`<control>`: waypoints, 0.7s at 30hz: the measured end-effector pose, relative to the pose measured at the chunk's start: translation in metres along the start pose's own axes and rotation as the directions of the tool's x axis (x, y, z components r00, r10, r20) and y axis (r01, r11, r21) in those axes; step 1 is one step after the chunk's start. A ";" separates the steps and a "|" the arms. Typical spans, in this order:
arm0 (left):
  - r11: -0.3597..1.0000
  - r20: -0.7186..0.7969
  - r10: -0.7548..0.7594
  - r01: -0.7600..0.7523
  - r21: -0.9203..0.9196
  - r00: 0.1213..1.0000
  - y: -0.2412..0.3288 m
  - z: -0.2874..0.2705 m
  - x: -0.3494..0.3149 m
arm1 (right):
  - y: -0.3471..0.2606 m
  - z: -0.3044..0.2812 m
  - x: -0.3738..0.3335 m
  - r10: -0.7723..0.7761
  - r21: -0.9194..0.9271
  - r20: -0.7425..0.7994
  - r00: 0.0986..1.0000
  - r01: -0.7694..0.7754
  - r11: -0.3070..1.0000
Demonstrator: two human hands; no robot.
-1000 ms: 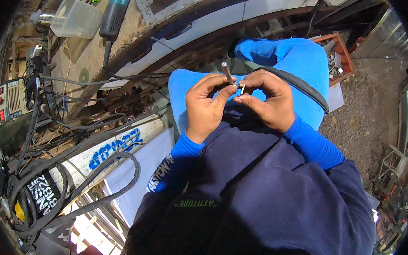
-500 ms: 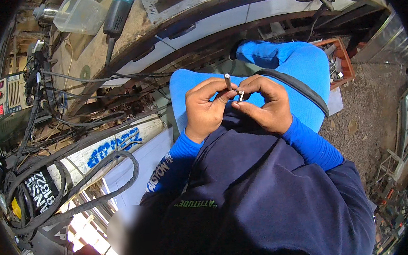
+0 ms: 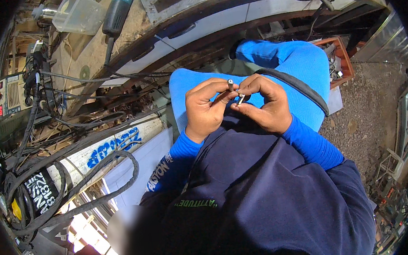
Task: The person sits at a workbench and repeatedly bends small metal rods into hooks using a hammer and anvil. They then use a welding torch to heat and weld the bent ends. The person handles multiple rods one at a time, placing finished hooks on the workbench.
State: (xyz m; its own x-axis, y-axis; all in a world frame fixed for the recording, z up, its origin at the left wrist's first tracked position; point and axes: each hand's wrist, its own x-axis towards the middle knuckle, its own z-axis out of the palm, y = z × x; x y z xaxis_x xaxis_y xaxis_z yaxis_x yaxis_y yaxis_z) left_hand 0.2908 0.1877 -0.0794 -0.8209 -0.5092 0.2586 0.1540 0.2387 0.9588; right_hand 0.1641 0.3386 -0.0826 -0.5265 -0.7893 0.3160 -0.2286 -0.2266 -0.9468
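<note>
Close together over my lap, both hands work on small metal pieces. My left hand pinches a slim metal rod between thumb and fingers; its round end points up toward me. My right hand has thumb and forefinger pinched on a small, pale, shiny metal piece, right beside the rod. Whether the two pieces touch or join is hidden by the fingers. Beneath the hands are my blue-clad legs and the dark shirt.
A workbench curves across the far side, bearing a teal and black power tool and a clear plastic container. At left stand a machine with a control panel, a white cylinder and looped black cables. An orange bin holds metal parts.
The rod in my left hand has tipped, so its end now faces me more and it looks shorter. The pale piece in my right hand has turned slightly. Both hands stay in place.
</note>
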 end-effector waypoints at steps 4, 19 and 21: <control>0.999 -0.005 0.030 -0.030 0.020 1.000 0.002 -0.001 0.000 | -0.001 0.001 0.000 0.000 0.013 0.001 1.000 0.000 1.000; 0.987 0.021 0.138 -0.139 0.075 0.990 0.002 -0.005 0.002 | 0.001 0.000 0.000 -0.057 -0.007 0.040 0.998 0.057 0.998; 0.988 0.022 0.141 -0.142 0.063 0.990 0.003 -0.004 0.002 | 0.002 -0.001 0.000 -0.064 -0.010 0.038 0.997 0.065 0.998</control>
State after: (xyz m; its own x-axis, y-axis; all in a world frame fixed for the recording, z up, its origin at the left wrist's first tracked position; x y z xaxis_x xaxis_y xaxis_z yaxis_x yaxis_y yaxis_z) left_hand 0.2917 0.1839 -0.0756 -0.8028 -0.4524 0.3884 0.2341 0.3600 0.9031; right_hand 0.1629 0.3385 -0.0842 -0.4794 -0.7940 0.3739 -0.2701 -0.2718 -0.9237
